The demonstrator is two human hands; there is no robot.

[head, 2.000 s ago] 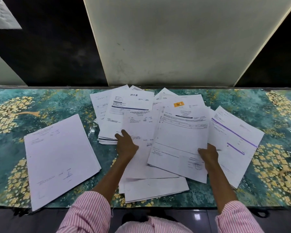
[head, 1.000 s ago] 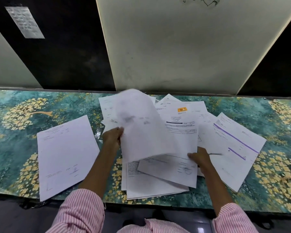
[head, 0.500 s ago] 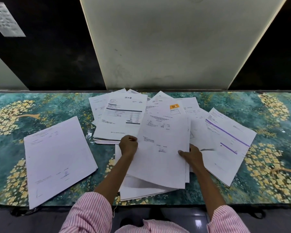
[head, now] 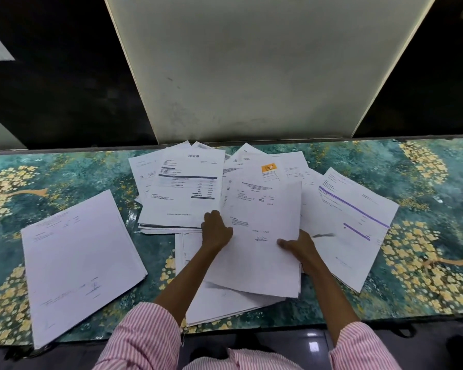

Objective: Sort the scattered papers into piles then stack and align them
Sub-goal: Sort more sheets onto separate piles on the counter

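Note:
A white sheet with a signature point(head: 262, 236) lies on top of the middle pile point(head: 225, 300). My left hand point(head: 215, 231) grips its left edge and my right hand point(head: 298, 245) grips its right edge, thumb on top. Behind my left hand sits a pile topped by an invoice with a dark bar point(head: 185, 188). An aligned pile point(head: 78, 263) lies apart at the left. At the right, sheets with purple bars point(head: 350, 222) spread out. A sheet with an orange label point(head: 269, 169) shows behind the held sheet.
The papers lie on a green tabletop with yellow flower patterns point(head: 425, 182). A pale upright panel point(head: 251, 70) stands behind the table between dark openings. The table's front edge runs just before my striped sleeves point(head: 145, 340).
My left hand flipped a sheet over from the left pile and laid it onto the middle pile. Both hands now hold that sheet by its side edges.

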